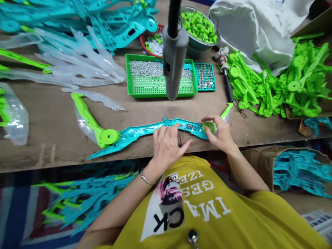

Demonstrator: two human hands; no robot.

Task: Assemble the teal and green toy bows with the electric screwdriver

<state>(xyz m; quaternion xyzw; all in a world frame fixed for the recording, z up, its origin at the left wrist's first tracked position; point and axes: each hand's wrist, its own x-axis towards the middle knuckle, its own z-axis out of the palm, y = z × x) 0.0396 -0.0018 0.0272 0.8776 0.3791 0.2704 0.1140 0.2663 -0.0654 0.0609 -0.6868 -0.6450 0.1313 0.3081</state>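
A long turquoise plastic shell (140, 130) lies across the near edge of the table, with thin wires and a small electronic part (190, 126) inside it. My left hand (167, 143) rests palm down on the shell's middle, fingers stretched and thumb spread. At the shell's right end, my right hand (220, 133) grips the round end of a lime-green plastic arm (208, 127) between thumb and fingers. Another lime-green arm (109, 137), with a clear plastic blade (85, 122) beneath it, sits at the left end. A loose clear piece (100, 98) lies behind.
A grey screwdriver-like tool (175, 62) hangs above the table. Behind it are a green tray of screws (147, 84), a small teal tray (205, 76) and a metal bowl (197, 50). A soldering iron (228, 84) lies beside piled lime-green parts (295, 83). Turquoise shells (77, 17) are heaped back left.
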